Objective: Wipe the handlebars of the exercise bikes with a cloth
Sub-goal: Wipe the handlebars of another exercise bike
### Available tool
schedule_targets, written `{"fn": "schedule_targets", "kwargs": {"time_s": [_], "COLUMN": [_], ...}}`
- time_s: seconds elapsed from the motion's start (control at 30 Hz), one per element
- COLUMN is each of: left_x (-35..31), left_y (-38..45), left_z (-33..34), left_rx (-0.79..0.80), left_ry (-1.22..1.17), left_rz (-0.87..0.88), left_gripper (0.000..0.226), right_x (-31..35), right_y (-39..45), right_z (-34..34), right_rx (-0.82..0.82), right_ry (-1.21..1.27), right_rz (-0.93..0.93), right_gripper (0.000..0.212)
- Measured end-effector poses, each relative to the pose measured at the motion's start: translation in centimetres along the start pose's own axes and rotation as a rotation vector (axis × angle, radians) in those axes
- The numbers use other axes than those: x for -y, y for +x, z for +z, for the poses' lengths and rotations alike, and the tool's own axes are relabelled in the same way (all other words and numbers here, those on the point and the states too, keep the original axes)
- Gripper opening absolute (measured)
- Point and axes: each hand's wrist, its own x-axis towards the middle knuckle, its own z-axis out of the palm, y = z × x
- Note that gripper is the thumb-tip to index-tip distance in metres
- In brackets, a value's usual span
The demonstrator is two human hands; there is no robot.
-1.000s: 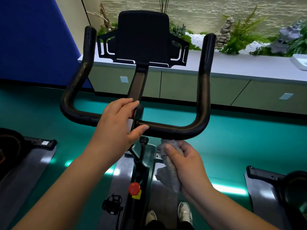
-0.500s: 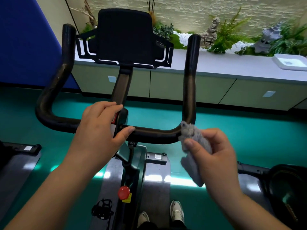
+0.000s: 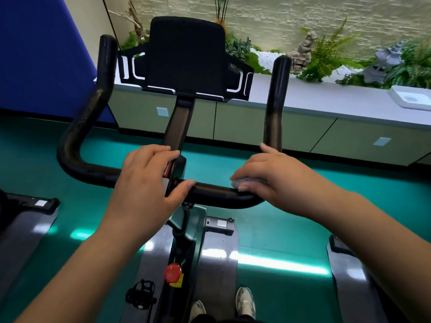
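Note:
The black U-shaped handlebar [image 3: 214, 193] of an exercise bike fills the middle of the head view. My left hand [image 3: 149, 180] grips its centre clamp, thumb lying on the crossbar. My right hand [image 3: 270, 178] is wrapped over the right bend of the bar and presses a grey cloth [image 3: 247, 182] against it. Only a small strip of the cloth shows under my fingers. The right upright of the bar [image 3: 276, 101] rises just behind that hand.
A black tablet holder [image 3: 186, 59] stands on the stem above the bar. Below are the bike frame with a red knob [image 3: 173, 272] and my shoes [image 3: 245, 301]. Neighbouring bikes' bases lie at left [image 3: 25, 206] and right [image 3: 349, 271]. A grey cabinet ledge [image 3: 326, 99] with plants runs behind.
My right hand rose with the cloth from beside the bar's right corner and now closes over the bend. My left hand has stayed on the centre clamp.

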Motion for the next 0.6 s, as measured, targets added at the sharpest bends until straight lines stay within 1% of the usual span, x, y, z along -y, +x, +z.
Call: {"fn": "schedule_targets", "kwargs": {"time_s": [0.07, 0.1, 0.2, 0.27, 0.33, 0.43, 0.53, 0.6], "left_x": [0.0, 0.0, 0.0, 0.1, 0.1, 0.2, 0.3, 0.4], "left_y": [0.0, 0.0, -0.1, -0.1, -0.1, -0.1, -0.1, 0.0], "left_z": [0.0, 0.0, 0.1, 0.1, 0.0, 0.1, 0.2, 0.2], "left_rx": [0.006, 0.008, 0.000, -0.005, -0.003, -0.007, -0.003, -0.005], "left_ry": [0.003, 0.006, 0.013, 0.017, 0.017, 0.017, 0.017, 0.015], "left_rz": [-0.002, -0.003, 0.013, 0.019, 0.019, 0.026, 0.023, 0.030], "left_gripper": [0.057, 0.057, 0.057, 0.056, 0.056, 0.056, 0.055, 0.055], "right_x": [0.3, 0.3, -0.3, -0.3, 0.4, 2.4, 4.2, 5.0], "right_y": [0.3, 0.3, 0.6, 1.2, 1.8, 2.3, 3.4, 4.0], "right_z": [0.1, 0.0, -1.0, -1.2, -0.6, 0.1, 0.5, 0.9], "right_rx": [-0.016, -0.030, 0.006, 0.074, 0.134, 0.157, 0.110, 0.100], "right_ry": [0.082, 0.079, -0.064, -0.192, -0.253, -0.181, 0.003, 0.130], "right_rz": [-0.011, -0.022, -0.020, 0.017, 0.069, 0.210, 0.375, 0.452], "right_gripper": [0.028, 0.026, 0.018, 0.020, 0.021, 0.017, 0.017, 0.018]}}
